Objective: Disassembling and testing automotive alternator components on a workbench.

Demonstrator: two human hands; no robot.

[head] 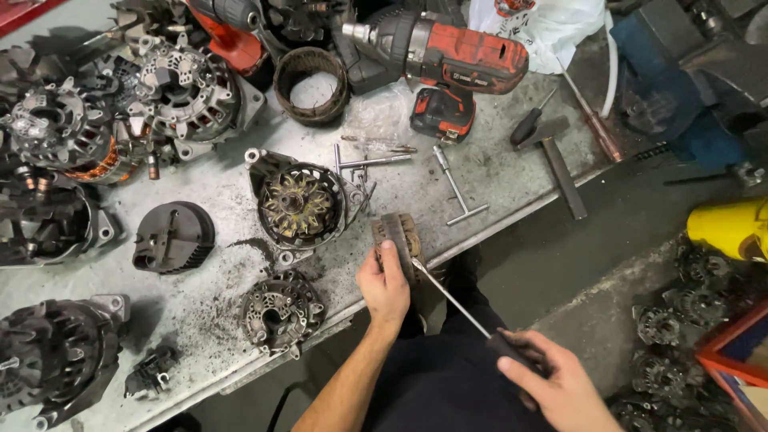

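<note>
A grey metal workbench (496,172) strewn with alternators carries a red cordless impact wrench (448,56) at the back and an opened alternator housing (300,204) with its rotor showing near the middle. At the front edge the left hand (384,288) clamps fingers and thumb around a small brown brush-holder part (398,240), pinning it to the bench just right of the housing. The right hand (556,384), closed around the dark handle of a long screwdriver (452,300), sets the tip against that part's lower side, so the step looks like prying or loosening; the next move calls for steady pressure and a firm hold so the tip does not slip.
</note>
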